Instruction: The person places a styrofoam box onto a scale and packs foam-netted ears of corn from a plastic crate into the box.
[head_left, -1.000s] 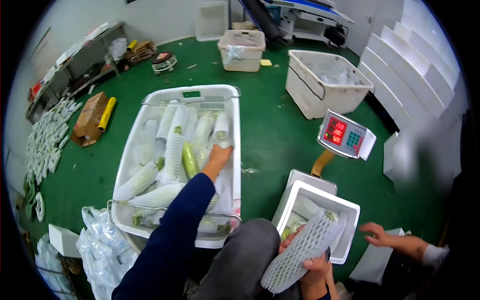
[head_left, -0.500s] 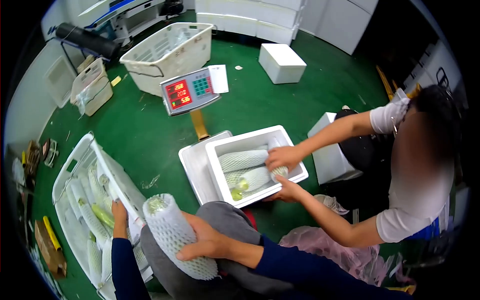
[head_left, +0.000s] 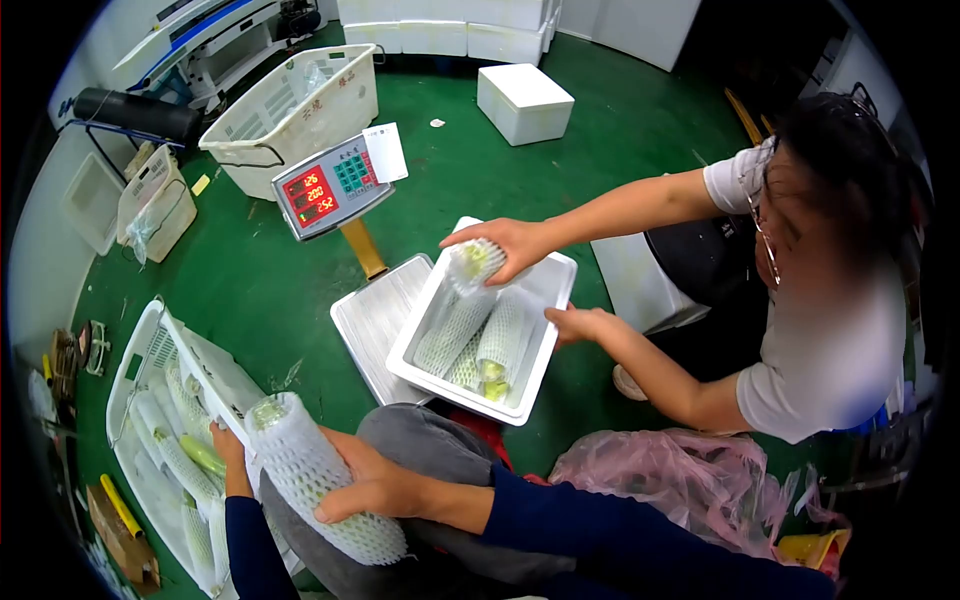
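Observation:
My right hand [head_left: 375, 485] is closed round a vegetable in a white foam net [head_left: 310, 470], held tilted over my knees. My left hand [head_left: 228, 445] is at the near side wall of the big white crate [head_left: 190, 350]; its fingers are mostly hidden. Net-wrapped vegetables and one bare green one [head_left: 203, 455] lie in that crate. A co-worker grips a wrapped vegetable [head_left: 476, 262] above the white foam box [head_left: 540, 375] and holds the box's side with the other hand. More wrapped vegetables lie inside the box, which is tilted over the scale's plate [head_left: 375, 330].
The scale's display [head_left: 330, 185] stands behind the plate. A closed foam box [head_left: 525, 105] and a large crate [head_left: 300, 110] are on the green floor farther back. Pink plastic film [head_left: 670, 490] lies near the co-worker, who sits at the right.
The view has swung right. My right hand has brought the wrapped vegetable away from the foam box to over my knees. The co-worker has turned the box and lifted a wrapped vegetable.

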